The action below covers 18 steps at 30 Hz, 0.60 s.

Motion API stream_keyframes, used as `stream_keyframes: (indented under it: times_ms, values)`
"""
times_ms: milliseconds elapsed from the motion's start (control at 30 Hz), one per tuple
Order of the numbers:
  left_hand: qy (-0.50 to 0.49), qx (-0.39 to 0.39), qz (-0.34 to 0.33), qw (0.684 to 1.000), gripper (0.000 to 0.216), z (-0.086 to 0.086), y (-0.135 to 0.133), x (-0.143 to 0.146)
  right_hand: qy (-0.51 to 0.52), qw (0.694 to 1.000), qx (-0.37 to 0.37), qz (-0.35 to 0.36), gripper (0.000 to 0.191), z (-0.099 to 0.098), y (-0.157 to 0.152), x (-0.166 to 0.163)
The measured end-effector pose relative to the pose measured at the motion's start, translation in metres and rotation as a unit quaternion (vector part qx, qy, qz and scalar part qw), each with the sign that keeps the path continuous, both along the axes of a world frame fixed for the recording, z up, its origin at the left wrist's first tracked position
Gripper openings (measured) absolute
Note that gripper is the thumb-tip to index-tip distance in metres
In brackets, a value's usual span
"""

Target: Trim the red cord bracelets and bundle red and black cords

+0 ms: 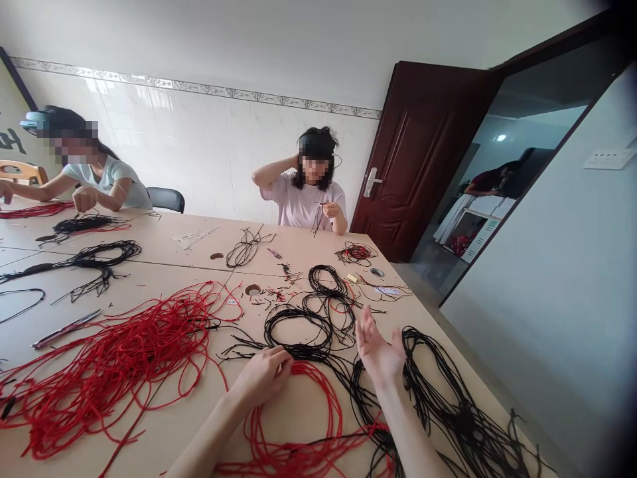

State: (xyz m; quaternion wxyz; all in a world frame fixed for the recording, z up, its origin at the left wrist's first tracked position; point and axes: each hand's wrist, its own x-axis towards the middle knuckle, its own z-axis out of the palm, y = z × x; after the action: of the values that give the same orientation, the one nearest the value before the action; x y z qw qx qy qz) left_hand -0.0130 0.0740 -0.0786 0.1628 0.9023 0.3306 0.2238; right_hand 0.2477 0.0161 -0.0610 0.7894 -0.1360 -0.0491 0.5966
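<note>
Pale worktable [164, 229] beneath both hands: the left hand [263, 377] lies curled on a loop of black cord [298, 350], though whether it grips, I can't tell. Apart from it, the right hand [381, 352] is open, fingers spread, raised above a black cord heap [462, 415]. Red cords [293, 435] run below; a larger red tangle [114, 372] spreads left. Dark wall lettering [10, 141] is cut off, unreadable.

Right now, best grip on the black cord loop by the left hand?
Take the black cord loop at its near edge, just right of the left hand, coming from above. The strands bunch into a thick band there, lying flat, so one pinch should gather them.
</note>
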Motion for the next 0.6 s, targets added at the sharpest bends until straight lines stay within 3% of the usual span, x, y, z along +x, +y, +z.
stream_keyframes:
  times_ms: [133, 367, 467, 533, 600]
  values:
    - [-0.005, -0.007, -0.003, 1.0, 0.028, 0.0, 0.0, 0.0, -0.006, 1.0, -0.011, -0.022, 0.075, 0.004, -0.001, -0.005]
    - [-0.007, -0.013, 0.001, 1.0, 0.028, 0.0, 0.0, -0.002, -0.038, 0.999, -0.023, 0.005, 0.065, 0.01, -0.001, -0.01]
    - [-0.009, -0.007, 0.008, 1.0, 0.028, 0.001, 0.001, -0.003, -0.159, 0.987, -0.01, 0.01, 0.063, 0.021, -0.003, -0.023]
    - [-0.013, 0.003, 0.013, 1.0, 0.028, 0.0, 0.001, -0.003, -0.365, 0.93, 0.011, -0.039, 0.062, 0.038, -0.005, -0.038]
    - [-0.018, 0.015, 0.016, 1.0, 0.028, -0.001, 0.0, -0.002, -0.586, 0.801, 0.042, -0.116, 0.062, 0.064, -0.007, -0.056]
